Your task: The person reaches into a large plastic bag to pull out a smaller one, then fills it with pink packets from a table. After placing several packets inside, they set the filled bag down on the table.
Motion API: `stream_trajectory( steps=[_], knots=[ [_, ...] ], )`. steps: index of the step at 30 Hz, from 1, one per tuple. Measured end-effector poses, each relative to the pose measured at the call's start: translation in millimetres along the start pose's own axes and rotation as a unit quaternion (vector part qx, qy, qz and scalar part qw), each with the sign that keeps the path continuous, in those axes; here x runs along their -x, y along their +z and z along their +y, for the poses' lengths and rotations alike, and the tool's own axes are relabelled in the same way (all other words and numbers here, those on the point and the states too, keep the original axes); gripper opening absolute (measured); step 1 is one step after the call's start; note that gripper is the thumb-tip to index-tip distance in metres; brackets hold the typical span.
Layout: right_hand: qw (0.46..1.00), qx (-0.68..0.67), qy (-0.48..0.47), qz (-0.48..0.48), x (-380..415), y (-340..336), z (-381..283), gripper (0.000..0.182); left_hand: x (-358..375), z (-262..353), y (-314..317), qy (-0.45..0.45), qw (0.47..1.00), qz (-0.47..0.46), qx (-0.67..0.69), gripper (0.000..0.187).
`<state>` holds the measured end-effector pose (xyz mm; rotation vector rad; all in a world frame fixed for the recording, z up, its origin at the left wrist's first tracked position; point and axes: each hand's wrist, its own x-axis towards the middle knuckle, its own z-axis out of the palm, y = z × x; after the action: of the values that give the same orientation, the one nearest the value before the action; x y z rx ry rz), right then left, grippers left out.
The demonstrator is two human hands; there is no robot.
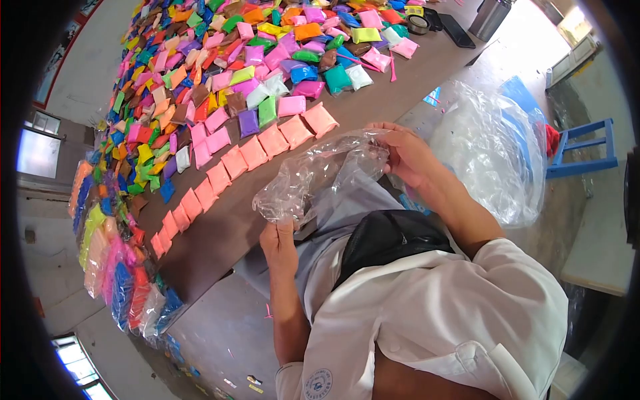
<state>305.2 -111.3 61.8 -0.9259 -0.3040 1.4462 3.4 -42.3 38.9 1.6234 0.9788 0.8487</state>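
Between my two hands a clear, crinkled plastic bag point(293, 183) is stretched out above my lap. My left hand point(278, 241) pinches its near lower end, thumb up against the film. At the other end my right hand point(405, 155) has its fingers closed on the bag, partly behind the film. Just beyond the bag, a curved row of salmon-pink packets point(253, 153) lies side by side along the table point(200, 233). Both hands are apart from these packets.
A large heap of small packets in many colours point(220, 73) covers the far table. Bundled packets in clear bags point(123, 280) hang at the left edge. A big clear plastic sack point(490, 153), a blue stool point(583, 150), a phone point(456, 31) and a metal flask point(490, 19) are at right.
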Motion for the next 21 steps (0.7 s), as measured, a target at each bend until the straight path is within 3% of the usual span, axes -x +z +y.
stream_trajectory(
  steps=[3,6,9,12,18,21],
  knots=[
    [0.953,0.218,-0.2,0.066,-3,10,12,0.028,-6,2,2,-0.022,0.999,0.011,0.033,0.04],
    [0.853,0.459,-0.236,0.083,6,8,8,0.038,-10,1,2,-0.057,0.991,0.019,0.119,0.044],
    [0.822,0.534,-0.198,0.013,11,9,3,0.036,-12,-2,3,-0.059,0.98,0.006,0.188,0.047],
    [0.785,0.575,-0.228,0.03,9,12,-2,0.031,-12,-1,5,-0.072,0.969,0.005,0.234,0.047],
    [0.871,0.465,-0.157,-0.03,12,9,-16,0.026,-11,-3,5,-0.094,0.962,0.007,0.255,0.045],
    [0.844,0.46,-0.133,-0.24,9,0,-22,0.03,-13,1,3,-0.111,0.95,0.019,0.292,0.044]
  ],
)
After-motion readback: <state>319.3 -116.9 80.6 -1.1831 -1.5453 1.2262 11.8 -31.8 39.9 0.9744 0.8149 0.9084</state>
